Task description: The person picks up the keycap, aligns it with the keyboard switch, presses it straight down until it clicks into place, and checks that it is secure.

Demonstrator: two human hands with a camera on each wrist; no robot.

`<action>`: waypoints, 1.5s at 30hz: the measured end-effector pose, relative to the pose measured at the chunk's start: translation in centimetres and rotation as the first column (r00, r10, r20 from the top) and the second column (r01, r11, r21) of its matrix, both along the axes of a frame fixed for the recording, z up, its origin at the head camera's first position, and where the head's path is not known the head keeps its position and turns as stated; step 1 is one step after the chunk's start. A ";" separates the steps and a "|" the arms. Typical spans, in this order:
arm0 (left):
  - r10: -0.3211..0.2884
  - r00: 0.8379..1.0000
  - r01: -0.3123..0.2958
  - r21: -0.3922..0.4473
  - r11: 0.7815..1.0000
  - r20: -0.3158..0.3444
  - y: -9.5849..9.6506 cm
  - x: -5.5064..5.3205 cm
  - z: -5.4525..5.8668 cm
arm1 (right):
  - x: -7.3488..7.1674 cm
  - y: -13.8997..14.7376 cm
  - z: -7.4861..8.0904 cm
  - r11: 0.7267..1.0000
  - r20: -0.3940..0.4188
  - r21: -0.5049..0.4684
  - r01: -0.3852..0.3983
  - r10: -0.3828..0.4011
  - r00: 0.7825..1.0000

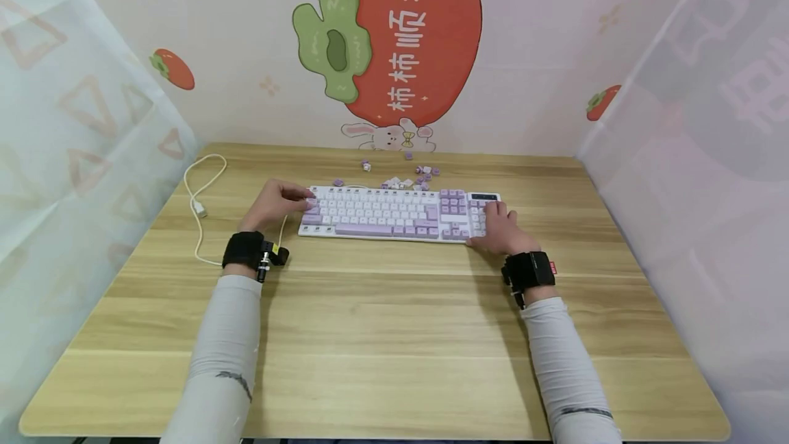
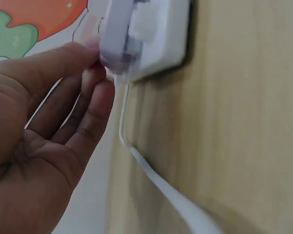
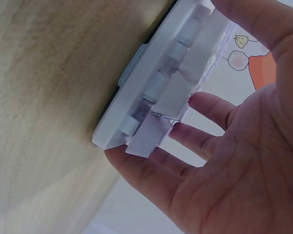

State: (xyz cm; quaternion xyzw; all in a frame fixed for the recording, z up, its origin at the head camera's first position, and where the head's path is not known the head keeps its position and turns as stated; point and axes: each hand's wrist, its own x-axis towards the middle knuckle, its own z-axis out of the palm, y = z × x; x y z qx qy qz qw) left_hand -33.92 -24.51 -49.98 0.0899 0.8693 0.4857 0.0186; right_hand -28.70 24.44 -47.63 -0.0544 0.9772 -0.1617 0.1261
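Note:
A white keyboard (image 1: 382, 233) with white and lilac keys lies on the table, bare switches showing along its top row and at its lower left. At its left end, the left hand (image 1: 276, 203) pinches a lilac keycap (image 2: 115, 36) between thumb and fingers. Over the number pad, the right hand (image 1: 502, 228) grips the keyboard's right end, its thumb by the front edge and its fingers on the keys. In the right wrist view, those fingers (image 3: 200, 139) bend around several pale keycaps (image 3: 173, 97).
Loose white and lilac keycaps (image 1: 394, 183) lie scattered behind the keyboard on the wooden table (image 1: 382, 334). A white cable (image 1: 198, 231) with a USB plug (image 1: 198, 209) loops at the left. Printed cloth walls border the table's back and sides.

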 end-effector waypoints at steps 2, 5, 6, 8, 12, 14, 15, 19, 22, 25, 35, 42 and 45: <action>-0.024 1.000 0.024 -0.042 0.999 0.002 -0.2 0.2 0.0 | 0.0 0.0 0.1 1.000 0.001 -0.001 0.001 -0.001 1.000; -0.040 0.999 0.040 -0.105 0.994 -0.004 -0.2 0.3 0.1 | 0.1 0.1 0.2 1.000 0.005 -0.003 0.001 -0.001 1.000; -0.052 0.999 0.050 -0.136 0.989 -0.013 -0.1 0.4 0.2 | 0.1 0.0 0.2 1.000 0.007 -0.001 0.001 -0.001 1.000; -0.067 0.997 0.059 -0.190 0.980 -0.036 0.3 0.6 0.5 | 0.1 0.0 0.3 1.000 0.012 0.002 0.005 -0.005 1.000; -0.082 0.994 0.056 -0.294 0.954 -0.075 1.1 0.8 1.3 | 0.1 0.0 0.2 1.000 0.014 0.009 0.013 -0.013 1.000; -0.079 0.993 0.046 -0.339 0.940 -0.084 1.4 0.9 1.6 | 0.0 0.0 0.1 1.000 0.010 0.004 0.010 -0.010 1.000; -0.084 0.992 0.045 -0.363 0.931 -0.090 1.5 1.0 1.8 | 0.0 0.0 0.1 1.000 0.008 0.002 0.007 -0.007 1.000; -0.133 0.982 0.055 -0.473 0.879 -0.133 2.2 1.1 2.2 | 0.0 0.0 0.0 1.000 0.006 0.000 0.000 0.000 1.000; -0.155 0.976 0.052 -0.529 0.847 -0.153 2.6 1.2 2.4 | -0.1 0.0 0.0 1.000 0.011 0.005 0.001 -0.002 1.000; -0.156 0.975 0.044 -0.555 0.831 -0.156 2.7 1.5 2.4 | 0.0 -0.1 0.1 1.000 0.017 0.008 0.002 -0.002 1.000; -0.236 0.963 0.067 -0.736 0.674 -0.129 3.3 3.5 2.6 | 0.1 0.0 0.4 1.000 0.010 0.012 0.014 -0.014 1.000; -0.246 0.964 0.068 -0.801 0.595 -0.100 4.5 5.1 2.8 | 0.3 0.0 0.5 1.000 0.006 0.011 0.028 -0.028 1.000; -0.226 0.970 0.055 -0.823 0.566 -0.091 4.7 5.4 2.7 | 0.4 -0.2 0.5 1.000 0.000 0.010 0.019 -0.019 1.000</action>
